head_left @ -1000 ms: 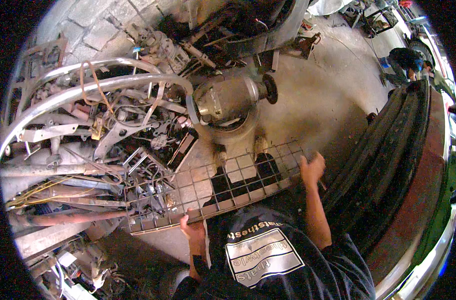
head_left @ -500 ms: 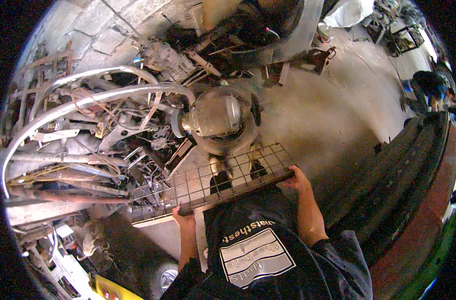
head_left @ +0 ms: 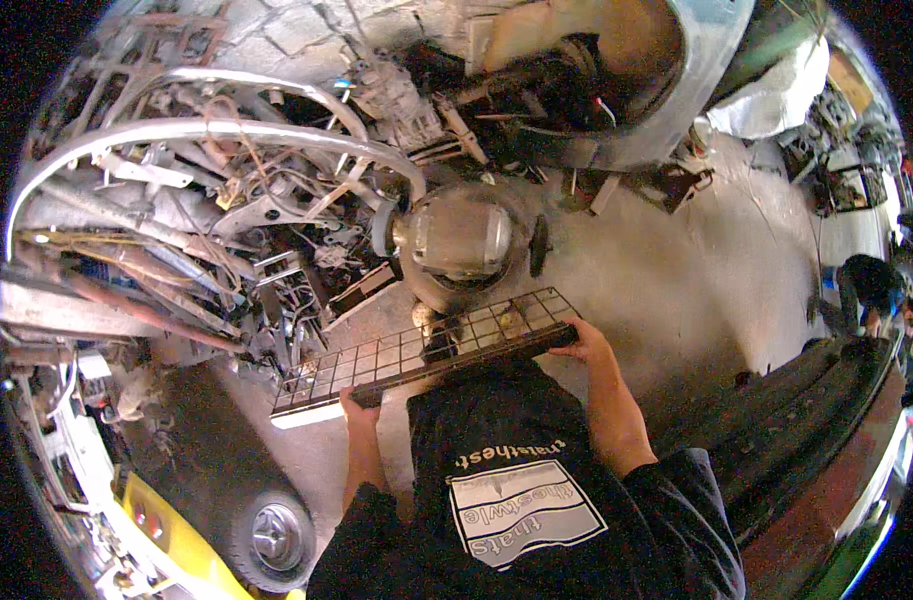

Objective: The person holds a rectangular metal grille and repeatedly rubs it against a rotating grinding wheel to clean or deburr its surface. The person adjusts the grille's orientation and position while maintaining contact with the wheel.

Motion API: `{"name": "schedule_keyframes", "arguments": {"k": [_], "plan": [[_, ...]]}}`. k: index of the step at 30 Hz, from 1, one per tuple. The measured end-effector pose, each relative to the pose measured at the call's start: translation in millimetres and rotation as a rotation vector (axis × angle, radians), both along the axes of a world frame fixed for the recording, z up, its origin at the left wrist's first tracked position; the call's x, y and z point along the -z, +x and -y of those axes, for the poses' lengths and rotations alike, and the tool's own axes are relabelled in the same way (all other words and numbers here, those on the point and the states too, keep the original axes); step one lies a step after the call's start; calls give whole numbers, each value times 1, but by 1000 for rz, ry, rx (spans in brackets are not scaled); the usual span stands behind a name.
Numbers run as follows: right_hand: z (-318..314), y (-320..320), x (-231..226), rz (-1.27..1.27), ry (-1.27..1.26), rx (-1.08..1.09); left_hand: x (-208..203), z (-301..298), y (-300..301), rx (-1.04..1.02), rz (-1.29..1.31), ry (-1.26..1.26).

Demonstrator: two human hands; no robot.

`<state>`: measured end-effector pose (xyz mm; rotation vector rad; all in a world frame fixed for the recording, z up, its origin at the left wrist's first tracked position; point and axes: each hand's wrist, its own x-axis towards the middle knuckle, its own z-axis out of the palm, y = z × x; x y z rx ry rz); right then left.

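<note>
A long rectangular wire grid rack (head_left: 401, 352) with a dark solid edge is held out in front of my body at waist height. My left hand (head_left: 361, 408) is closed around its near edge, left of the middle. Near the right end, my right hand (head_left: 583, 345) grips the same edge. Through the wires I see my shoes and the concrete floor. The left end of the rack reaches past my left hand, with a pale strip along its underside. Just beyond the rack stands a rounded metal motor or tank (head_left: 462, 238) on a round base.
Piled scrap metal, pipes and a bent silvery tube (head_left: 247, 130) fill the left. A wheel (head_left: 275, 535) and a yellow panel (head_left: 167, 520) lie lower left. A large curved car body panel (head_left: 667, 110) is at the back. Another person (head_left: 870, 285) crouches far right.
My view has turned, so the surroundings shift. The rack tilts to a flatter angle, its grid looking narrower. Both hands keep their hold on it.
</note>
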<state>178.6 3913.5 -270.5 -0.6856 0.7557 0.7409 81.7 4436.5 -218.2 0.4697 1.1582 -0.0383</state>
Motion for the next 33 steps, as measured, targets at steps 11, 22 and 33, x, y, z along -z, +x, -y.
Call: {"name": "schedule_keyframes", "arguments": {"k": [11, 22, 33], "plan": [[-13, 13, 8, 424, -215, -257, -13, 6, 20, -127, 16, 128], [-32, -10, 25, 487, -297, -289, -24, -13, 36, -125, 140, 111], [-47, -22, 25, 569, -373, -252, -33, -27, 46, -147, -18, 147]]}}
